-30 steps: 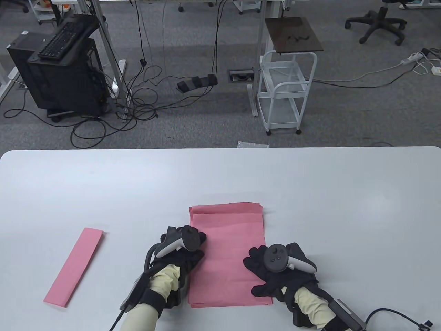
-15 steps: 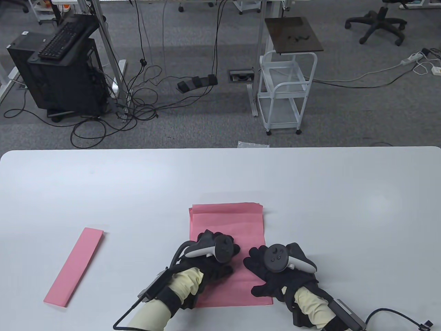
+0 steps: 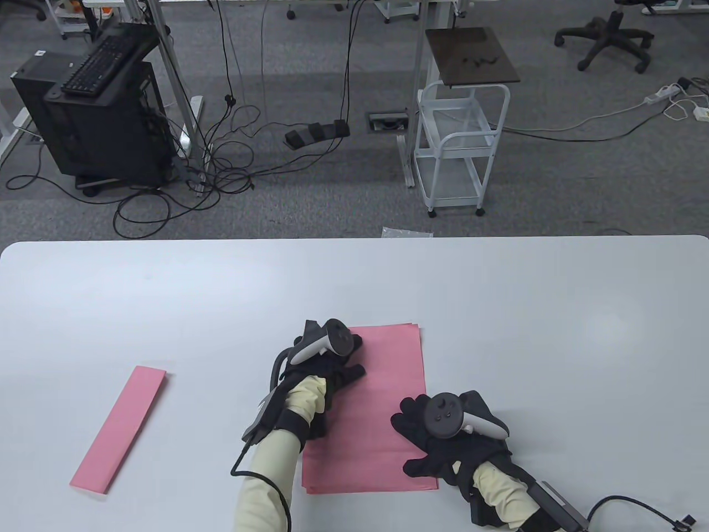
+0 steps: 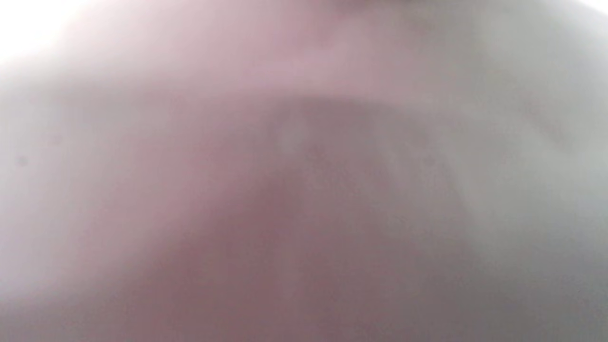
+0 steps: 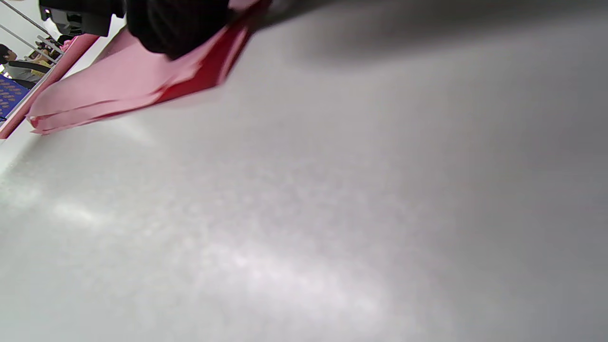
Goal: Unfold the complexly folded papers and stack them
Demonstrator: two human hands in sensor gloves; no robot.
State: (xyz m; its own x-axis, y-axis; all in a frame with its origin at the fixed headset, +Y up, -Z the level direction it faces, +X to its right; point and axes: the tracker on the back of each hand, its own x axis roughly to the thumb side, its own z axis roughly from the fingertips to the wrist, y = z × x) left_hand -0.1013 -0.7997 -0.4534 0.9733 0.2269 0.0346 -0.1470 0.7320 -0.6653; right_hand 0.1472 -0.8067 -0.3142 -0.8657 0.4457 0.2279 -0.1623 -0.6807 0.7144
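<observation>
Flat, both hands press the unfolded pink stack (image 3: 382, 399), left hand (image 3: 327, 360) nearer the folded pink strip (image 3: 119, 429) lying well leftward, long axis diagonal.

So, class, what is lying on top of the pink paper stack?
Both gloved hands rest on the paper stack: the left hand near its far left corner, the right hand on its right edge. The paper beneath each hand is hidden.
</observation>
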